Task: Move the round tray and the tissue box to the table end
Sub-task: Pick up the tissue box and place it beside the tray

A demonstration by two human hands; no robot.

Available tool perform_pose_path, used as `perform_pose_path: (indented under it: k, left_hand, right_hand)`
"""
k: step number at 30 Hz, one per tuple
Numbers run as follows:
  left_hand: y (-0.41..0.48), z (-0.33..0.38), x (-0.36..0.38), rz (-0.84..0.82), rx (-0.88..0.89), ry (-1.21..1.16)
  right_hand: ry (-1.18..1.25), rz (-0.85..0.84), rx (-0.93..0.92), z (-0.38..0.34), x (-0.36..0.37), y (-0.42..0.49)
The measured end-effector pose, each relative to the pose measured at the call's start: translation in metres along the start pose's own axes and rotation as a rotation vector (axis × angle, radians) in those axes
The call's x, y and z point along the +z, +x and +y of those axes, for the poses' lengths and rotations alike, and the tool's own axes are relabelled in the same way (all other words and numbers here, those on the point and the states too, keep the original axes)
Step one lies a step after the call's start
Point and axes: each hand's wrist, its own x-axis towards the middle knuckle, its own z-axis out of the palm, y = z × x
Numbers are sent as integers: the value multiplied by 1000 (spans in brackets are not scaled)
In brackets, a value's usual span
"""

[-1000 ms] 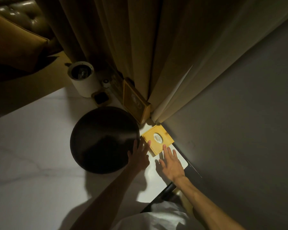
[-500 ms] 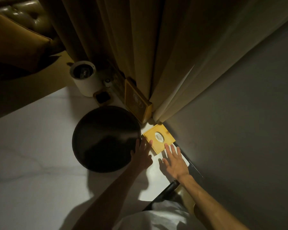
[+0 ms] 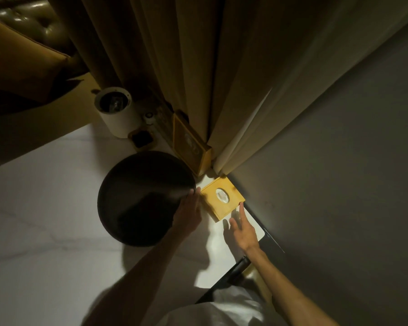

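A dark round tray (image 3: 137, 196) lies flat on the white marble table (image 3: 45, 231). To its right a yellow square tissue box (image 3: 231, 196), with an oval opening on top, sits by the table's corner near the curtain. My left hand (image 3: 190, 212) rests with flat fingers on the tray's right rim, in the gap between tray and box. My right hand (image 3: 243, 228) is spread open just before the box, one fingertip touching its near right corner. Neither hand grips anything.
A white cylindrical container (image 3: 117, 111), a small dark square dish (image 3: 141, 140) and an upright yellow frame (image 3: 190, 144) stand behind the tray against the heavy curtain (image 3: 198, 67). The table's right edge (image 3: 259, 231) runs close to my right hand, with grey floor beyond.
The tray and the tissue box stayed put. My left hand slid up along the tray's right rim. My right hand reached forward until a finger touched the box's corner.
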Motion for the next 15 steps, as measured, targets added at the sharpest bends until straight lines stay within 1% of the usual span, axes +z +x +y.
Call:
perform_pose_path:
  k: [2,4,5,6,8,10,12,13,15]
  left_hand:
    - [12,-8,-1,-11,144,-20]
    - [17,-4,-3,-110,153,-8]
    - [19,-4,-3,-115,152,9]
    - [18,1,-5,-73,194,13]
    - [15,-5,2,-113,254,-48]
    - [15,-24,20,-7,301,-75]
    - [5,-15,16,-63,253,-140]
    - [4,-14,15,-101,210,-128]
    - [4,-7,8,-159,187,-66]
  right_hand:
    - [223,-56,52,-7,5,4]
    - [404,-72,112,-12,10,8]
    - [454,-73,131,-15,12,9]
    - [492,-75,139,-15,14,9]
    - [550,-78,147,-13,17,9]
    - [536,-79,142,-9,17,11]
    - [517,-82,164,-6,16,13]
    - [525,-76,180,-5,15,13]
    - [537,-70,191,-6,14,12]
